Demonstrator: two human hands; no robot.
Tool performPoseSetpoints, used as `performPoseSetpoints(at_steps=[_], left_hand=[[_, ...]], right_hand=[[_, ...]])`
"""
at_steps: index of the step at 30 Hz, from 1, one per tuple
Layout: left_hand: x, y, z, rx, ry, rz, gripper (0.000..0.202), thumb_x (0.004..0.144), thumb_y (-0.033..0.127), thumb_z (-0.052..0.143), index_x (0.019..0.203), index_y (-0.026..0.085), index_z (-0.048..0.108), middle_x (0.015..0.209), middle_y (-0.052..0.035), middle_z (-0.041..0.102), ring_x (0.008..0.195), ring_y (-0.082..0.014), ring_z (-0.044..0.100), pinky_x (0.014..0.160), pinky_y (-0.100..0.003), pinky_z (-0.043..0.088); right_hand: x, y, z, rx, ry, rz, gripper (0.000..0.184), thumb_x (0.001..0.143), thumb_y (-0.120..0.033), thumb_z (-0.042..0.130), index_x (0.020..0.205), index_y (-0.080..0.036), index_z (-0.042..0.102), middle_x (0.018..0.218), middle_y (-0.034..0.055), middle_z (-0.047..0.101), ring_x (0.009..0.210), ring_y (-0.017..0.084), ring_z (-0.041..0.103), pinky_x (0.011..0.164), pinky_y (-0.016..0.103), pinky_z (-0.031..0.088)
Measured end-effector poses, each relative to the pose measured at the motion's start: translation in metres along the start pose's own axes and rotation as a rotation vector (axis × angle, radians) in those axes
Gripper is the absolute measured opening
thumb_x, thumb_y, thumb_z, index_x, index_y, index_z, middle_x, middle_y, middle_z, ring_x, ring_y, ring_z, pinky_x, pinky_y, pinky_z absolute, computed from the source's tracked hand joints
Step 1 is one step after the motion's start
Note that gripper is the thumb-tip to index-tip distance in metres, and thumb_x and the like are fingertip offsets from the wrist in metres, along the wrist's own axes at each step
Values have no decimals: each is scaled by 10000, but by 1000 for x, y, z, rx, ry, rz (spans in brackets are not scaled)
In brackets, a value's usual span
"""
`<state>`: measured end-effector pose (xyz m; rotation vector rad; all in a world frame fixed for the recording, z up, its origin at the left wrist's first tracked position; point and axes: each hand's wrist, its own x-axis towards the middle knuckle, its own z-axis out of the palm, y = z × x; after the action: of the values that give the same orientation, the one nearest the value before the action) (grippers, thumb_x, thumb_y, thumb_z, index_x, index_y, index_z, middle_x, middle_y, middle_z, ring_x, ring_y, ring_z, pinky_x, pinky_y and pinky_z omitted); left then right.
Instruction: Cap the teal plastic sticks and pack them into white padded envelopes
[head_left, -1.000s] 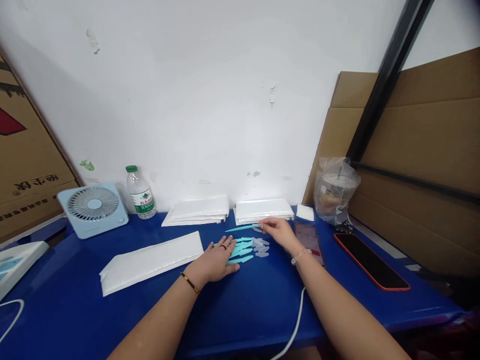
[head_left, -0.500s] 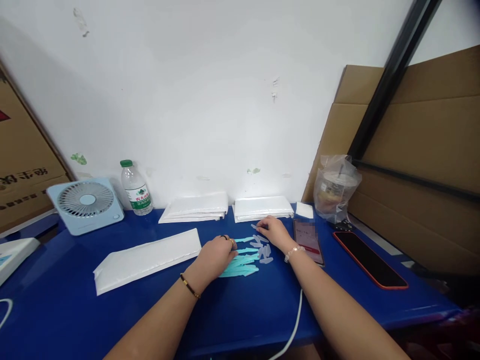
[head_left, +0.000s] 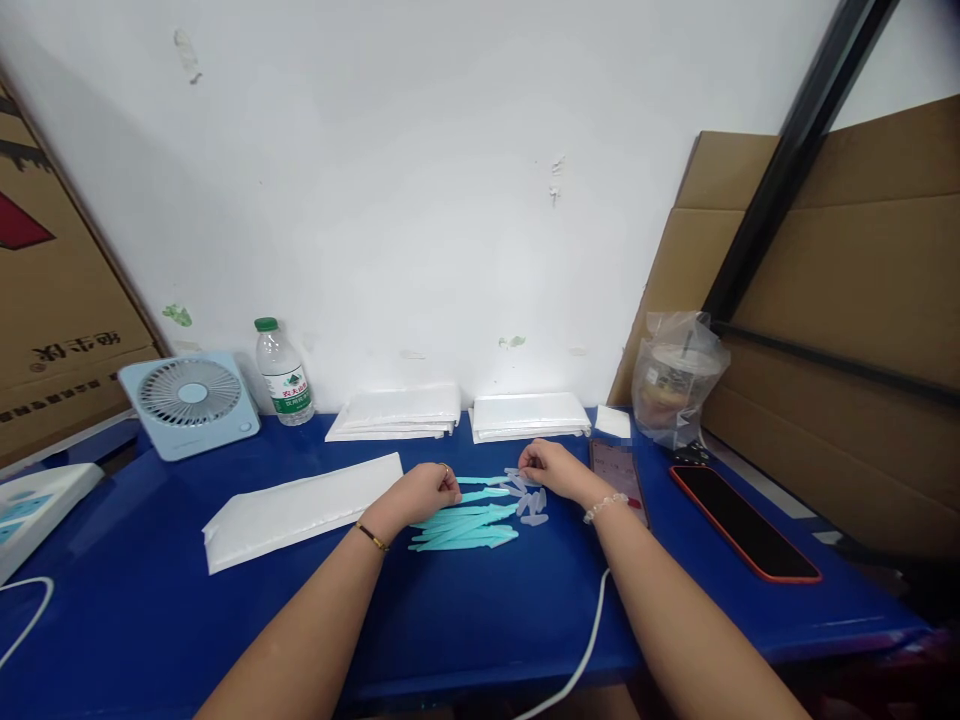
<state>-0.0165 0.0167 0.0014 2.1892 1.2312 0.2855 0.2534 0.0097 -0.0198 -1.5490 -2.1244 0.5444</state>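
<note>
Several thin teal plastic sticks (head_left: 465, 527) lie in a loose pile on the blue table (head_left: 480, 620). Small clear plastic caps (head_left: 531, 505) are scattered just right of them. My left hand (head_left: 420, 493) is curled, its fingertips pinching the left end of one teal stick (head_left: 484, 481). My right hand (head_left: 551, 469) is curled over the caps, fingertips pinched at a clear cap by the stick's right end. A long white padded envelope (head_left: 304, 510) lies flat to the left of my left hand.
Two stacks of white envelopes (head_left: 397, 413) (head_left: 527, 415) lie by the wall. A small fan (head_left: 191, 400) and a water bottle (head_left: 283, 373) stand at the left. Two phones (head_left: 621, 480) (head_left: 742, 520) and a bagged drink cup (head_left: 675, 380) are at the right. A white cable (head_left: 577, 660) hangs off the front edge.
My left hand went from lying flat on the teal sticks to a curled pinch on one stick. The stick pile now lies gathered nearer me. My right hand drew back toward the caps.
</note>
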Motion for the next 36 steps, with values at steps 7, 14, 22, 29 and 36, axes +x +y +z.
performPoseSetpoints(at_steps=[7,14,22,29,36], left_hand=[[2,-5,-7,-76,49,-19,235,715,385,520,777,172,597,711,-17,592,627,-142,498,549,-240,362],[6,-14,-7,-145,35,-16,277,706,430,539,777,171,607,669,2,551,614,-136,476,544,-242,354],[8,-15,-6,-187,23,-8,314,692,461,557,790,169,618,718,-12,599,663,-154,516,580,-253,382],[15,-10,4,-168,136,22,282,727,406,534,833,160,622,718,-21,596,666,-153,528,587,-253,387],[3,1,0,-3,124,89,335,673,486,616,857,207,649,822,-23,608,727,-161,551,592,-243,388]], right_hand=[[-14,-2,-13,24,14,-36,102,796,-255,559,805,-179,627,811,36,607,696,148,544,614,251,409],[-13,-23,-11,36,109,-131,89,827,-236,530,839,-189,605,768,14,621,636,131,530,581,241,388],[-13,-35,-5,-40,139,-227,49,811,-181,559,831,-190,603,782,13,601,666,129,528,600,232,382],[-8,-39,6,-74,147,-286,59,825,-159,541,842,-187,590,829,30,605,749,143,548,658,243,407],[-5,-23,3,-97,133,-163,78,783,-157,571,818,-183,636,836,36,616,721,148,558,638,255,410]])
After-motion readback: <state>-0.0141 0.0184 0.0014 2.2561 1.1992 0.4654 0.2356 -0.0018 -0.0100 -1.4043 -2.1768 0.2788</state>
